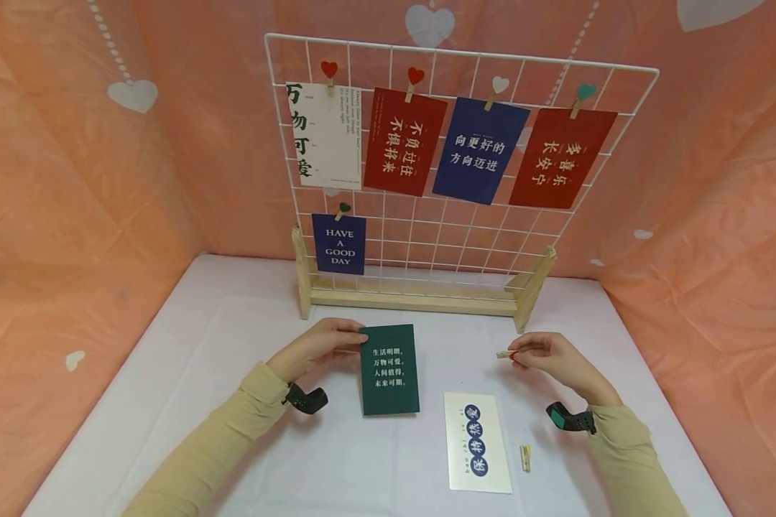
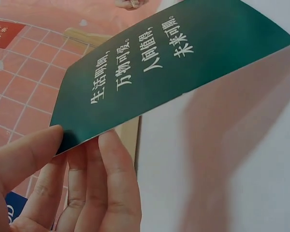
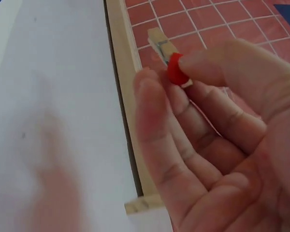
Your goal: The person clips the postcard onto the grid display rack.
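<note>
My left hand (image 1: 326,348) pinches a dark green card (image 1: 390,373) with white characters by its upper left corner, thumb on the printed face and fingers behind. In the left wrist view the card (image 2: 183,63) tilts above the white tabletop and casts a shadow. Between thumb and fingertips my right hand (image 1: 546,359) pinches a small wooden clothespin (image 3: 162,44) with a red heart on it; its free end points away from the fingers. A white card (image 1: 478,445) with blue round characters lies below, between the hands. Beside that card lies another clothespin (image 1: 525,457).
A white wire grid (image 1: 427,237) stands in a wooden base (image 1: 414,300) behind the hands. Heart clothespins hold several cards along its top row, such as a red card (image 1: 405,143). Lower left hangs a small blue card (image 1: 339,244). Pink cloth (image 1: 71,179) surrounds the table.
</note>
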